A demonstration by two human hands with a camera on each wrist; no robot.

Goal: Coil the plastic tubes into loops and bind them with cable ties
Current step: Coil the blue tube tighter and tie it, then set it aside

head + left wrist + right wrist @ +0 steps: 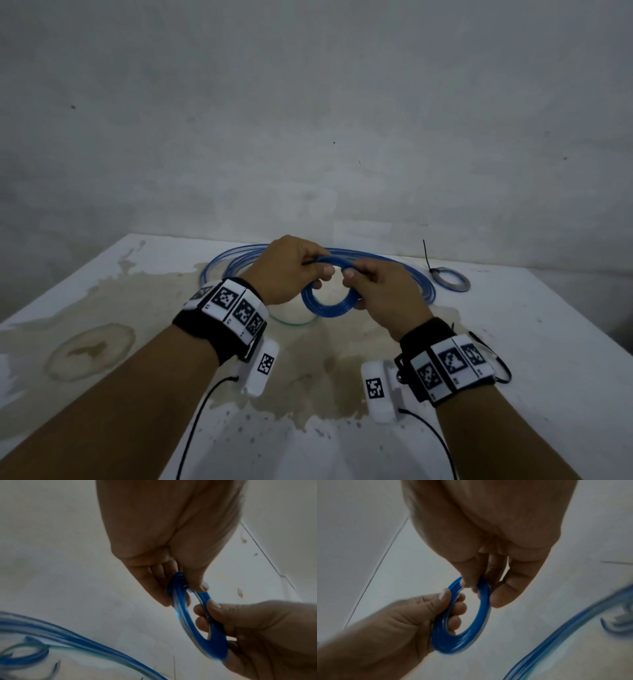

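Two hands are seen, a left hand and a right hand, and one tight blue coil is held between them. One loose blue tube and what appears to be one thin green tube are counted on the one table. One small bound coil and one black cable tie are also counted.
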